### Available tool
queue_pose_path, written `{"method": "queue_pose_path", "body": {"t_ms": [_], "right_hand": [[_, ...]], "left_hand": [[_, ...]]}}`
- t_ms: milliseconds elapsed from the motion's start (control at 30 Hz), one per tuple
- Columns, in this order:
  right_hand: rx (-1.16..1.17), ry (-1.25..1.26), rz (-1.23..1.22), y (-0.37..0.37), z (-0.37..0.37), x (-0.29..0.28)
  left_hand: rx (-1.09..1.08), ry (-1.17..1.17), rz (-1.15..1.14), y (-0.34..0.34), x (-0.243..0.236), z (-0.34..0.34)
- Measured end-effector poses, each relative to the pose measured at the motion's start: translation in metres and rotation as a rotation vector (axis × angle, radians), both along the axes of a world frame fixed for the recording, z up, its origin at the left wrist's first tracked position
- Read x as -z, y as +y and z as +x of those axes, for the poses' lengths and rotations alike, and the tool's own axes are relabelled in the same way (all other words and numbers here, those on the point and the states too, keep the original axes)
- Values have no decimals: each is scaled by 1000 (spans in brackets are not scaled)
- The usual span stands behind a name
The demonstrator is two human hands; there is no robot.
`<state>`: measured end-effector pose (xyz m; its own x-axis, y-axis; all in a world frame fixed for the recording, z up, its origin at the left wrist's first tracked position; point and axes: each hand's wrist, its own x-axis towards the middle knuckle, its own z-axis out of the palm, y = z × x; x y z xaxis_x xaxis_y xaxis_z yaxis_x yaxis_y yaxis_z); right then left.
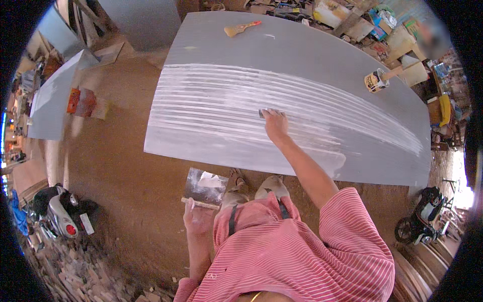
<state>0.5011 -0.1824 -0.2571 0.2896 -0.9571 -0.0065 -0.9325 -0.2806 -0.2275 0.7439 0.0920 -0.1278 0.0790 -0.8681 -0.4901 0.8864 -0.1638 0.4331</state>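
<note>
A large grey curved board point(302, 45) carries long parallel stripes of white filler along its middle. On these stripes, my right hand point(276, 123) grips a small dark flat scraper point(262, 114). My left hand point(191, 214), low beside my legs, holds the wooden edge of a dark square palette point(201, 189) with a lump of white paste and smears on it. A paintbrush point(236, 30) lies near the board's far edge. A tin can point(375, 81) with a wooden stick in it sits on the board's right part.
Grey panels point(53, 100) stand at the left, near orange and red objects point(78, 100). A scooter point(63, 216) is at the lower left, another two-wheeler point(420, 216) at the right. Clutter point(372, 27) lines the back; wood scraps point(85, 272) lie on the lower-left floor.
</note>
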Motion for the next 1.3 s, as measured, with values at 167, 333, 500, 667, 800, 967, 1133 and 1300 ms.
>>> {"method": "queue_pose_path", "body": {"t_ms": [167,333,500,667,800,967,1133,1300], "right_hand": [[-7,26,-132,9,1,20],[78,-24,-98,14,-6,20],[40,-19,-74,15,-24,13],[23,21,-161,34,-33,9],[73,64,-191,40,-42,6],[68,52,-158,45,-41,-10],[116,43,-154,62,-36,-13],[103,87,-199,65,-35,-27]], "left_hand": [[59,11,53,4,6,26],[99,49,13,1,0,34],[96,1,108,-3,-2,40],[70,46,108,-5,-13,43],[99,91,98,-15,-25,37],[140,120,105,-20,-26,43],[188,213,118,-25,-35,48],[193,156,80,-27,-37,57]]}}
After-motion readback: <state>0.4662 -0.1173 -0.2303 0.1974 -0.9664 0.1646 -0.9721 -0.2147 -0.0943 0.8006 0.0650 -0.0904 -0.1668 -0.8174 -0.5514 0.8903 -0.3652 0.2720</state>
